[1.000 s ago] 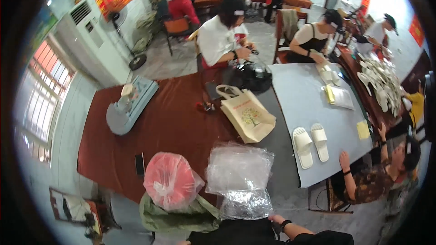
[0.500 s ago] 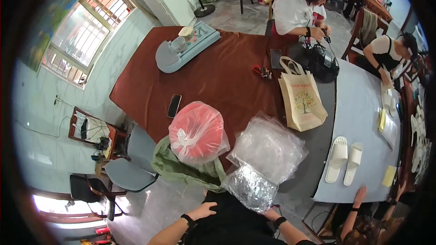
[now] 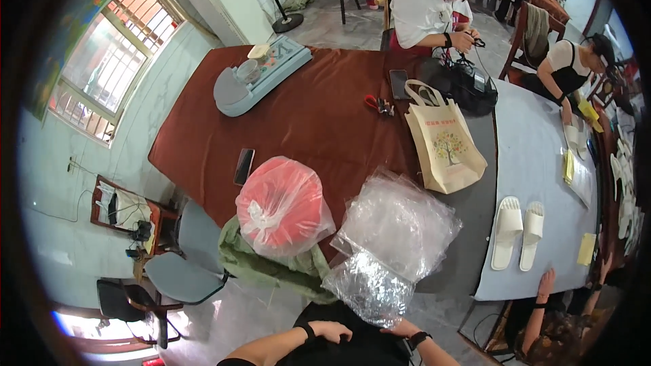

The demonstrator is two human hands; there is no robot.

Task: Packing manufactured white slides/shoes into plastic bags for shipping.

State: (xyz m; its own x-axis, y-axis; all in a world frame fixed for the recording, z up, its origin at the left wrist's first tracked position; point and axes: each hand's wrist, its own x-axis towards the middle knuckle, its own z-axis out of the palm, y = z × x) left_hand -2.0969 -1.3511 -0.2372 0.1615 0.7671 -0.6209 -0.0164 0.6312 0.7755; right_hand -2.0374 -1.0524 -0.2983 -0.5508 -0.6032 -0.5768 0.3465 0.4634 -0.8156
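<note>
My left hand [image 3: 331, 331] rests against my black clothing, its fingers loosely bent with nothing in them. Beside it, my right hand [image 3: 404, 329] lies at the low edge of a crinkled clear plastic bag [image 3: 371, 288] that hangs over the table's near edge. The plastic partly covers those fingertips, so I cannot tell whether they grip it. More clear plastic bags [image 3: 407, 220] lie flat just beyond. To their left sits a tied, see-through bag with red contents [image 3: 283, 207], on a crumpled green cloth sack [image 3: 271, 268].
A brown-covered table [image 3: 325, 108] carries a phone [image 3: 244, 166], a blue-grey tray-like case [image 3: 264, 74] and a beige tote bag [image 3: 447, 142]. White slippers [image 3: 507, 234] lie on the pale table at right. Grey chair [image 3: 180, 276] stands left. Other people sit around the tables.
My view has shifted slightly, and the table things sit a little further left. My left hand has moved right, closer to my right hand. At far right a person's arm has moved beside the slippers.
</note>
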